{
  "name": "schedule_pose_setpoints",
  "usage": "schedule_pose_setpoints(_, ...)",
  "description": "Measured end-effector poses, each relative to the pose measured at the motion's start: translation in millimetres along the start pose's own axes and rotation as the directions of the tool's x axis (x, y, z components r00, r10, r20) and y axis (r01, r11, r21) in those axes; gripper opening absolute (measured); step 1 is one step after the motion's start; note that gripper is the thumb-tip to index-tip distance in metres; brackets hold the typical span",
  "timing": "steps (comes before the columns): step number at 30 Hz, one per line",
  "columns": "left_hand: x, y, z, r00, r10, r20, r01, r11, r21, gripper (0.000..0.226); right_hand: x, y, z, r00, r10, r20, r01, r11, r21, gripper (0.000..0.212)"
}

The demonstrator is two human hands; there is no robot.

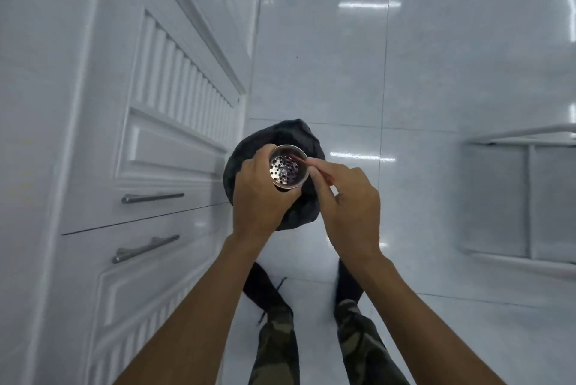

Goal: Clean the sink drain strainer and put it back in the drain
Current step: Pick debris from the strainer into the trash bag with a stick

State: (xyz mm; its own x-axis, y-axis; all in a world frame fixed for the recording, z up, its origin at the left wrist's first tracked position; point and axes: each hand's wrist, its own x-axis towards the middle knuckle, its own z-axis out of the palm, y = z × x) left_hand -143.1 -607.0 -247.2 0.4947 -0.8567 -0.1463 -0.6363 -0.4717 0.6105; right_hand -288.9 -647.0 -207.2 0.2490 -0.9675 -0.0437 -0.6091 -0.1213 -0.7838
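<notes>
View from the head, looking down. Both bare forearms enter from 6 o'clock and meet near the centre.

The left hand [258, 197] grips the strainer [285, 168], its fingers curled round the wall from the 9 o'clock and 6 o'clock sides. The strainer is a small metal cup with a holed bottom. It is held off the ground, mouth toward the camera, so the holes show inside.

The right hand [352, 210] lies at 3 o'clock of the strainer. Its thumb and fingers pinch a thin reddish stick [304, 161], and the stick's tip reaches over the rim into the cup. What the tip touches inside cannot be told.

Below the strainer stands a bin [299, 132] lined with a dark bag; the cup is over its mouth.

At 6 o'clock of the bin are two legs in camouflage trousers [277, 341] and dark shoes [265, 288], on a glossy white tiled floor [420, 88].

At 9 o'clock a white cabinet [93, 104] fills the left side, with slatted panels and two drawers. Each drawer bears a metal bar handle: the upper handle [152, 197] and the lower handle [146, 249].

At 3 o'clock, well apart from the hands, a white frame [530, 197] stands at the picture's edge.
</notes>
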Motion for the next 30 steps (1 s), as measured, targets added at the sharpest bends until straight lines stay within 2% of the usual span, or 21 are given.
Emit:
schedule_pose_setpoints(5, -3.4, -61.0, 52.3, 0.996, -0.043, 0.081, 0.042, 0.999, 0.005, 0.085, -21.1, 55.4, 63.7, 0.994, 0.041, 0.102, -0.034, 0.997, -0.074, 0.030)
schedule_pose_setpoints(8, -5.0, -87.5, 70.1, 0.991, -0.055, 0.119, 0.053, 0.998, 0.026, 0.088, -31.6, 78.7, 89.9, 0.982, 0.031, 0.188, -0.010, 0.994, -0.112, 0.040)
schedule_pose_setpoints(10, -7.0, -101.1, 77.7, 0.990, -0.052, 0.134, 0.045, 0.997, 0.055, 0.090, -37.6, 92.9, 99.6, 0.974, 0.029, 0.224, 0.006, 0.988, -0.153, 0.038)
schedule_pose_setpoints(16, -14.3, -131.3, 89.2, 0.986, -0.028, 0.161, 0.002, 0.988, 0.157, 0.086, -36.1, 119.4, 113.3, 0.984, 0.101, 0.145, -0.072, 0.978, -0.193, 0.029)
schedule_pose_setpoints(21, -20.5, -144.0, 93.8, 0.979, -0.031, 0.202, -0.006, 0.984, 0.180, 0.088, -45.9, 117.7, 133.9, 0.954, 0.041, 0.298, 0.011, 0.985, -0.172, 0.031)
schedule_pose_setpoints(24, -20.3, -146.5, 96.9, 0.977, -0.004, 0.213, -0.038, 0.981, 0.190, 0.087, -44.0, 123.2, 134.4, 0.967, 0.134, 0.216, -0.095, 0.979, -0.182, 0.027)
schedule_pose_setpoints(30, -10.8, -141.1, 103.5, 0.972, -0.041, 0.233, 0.000, 0.985, 0.175, 0.086, -53.4, 115.1, 137.4, 0.973, 0.096, 0.208, -0.075, 0.991, -0.107, 0.026)
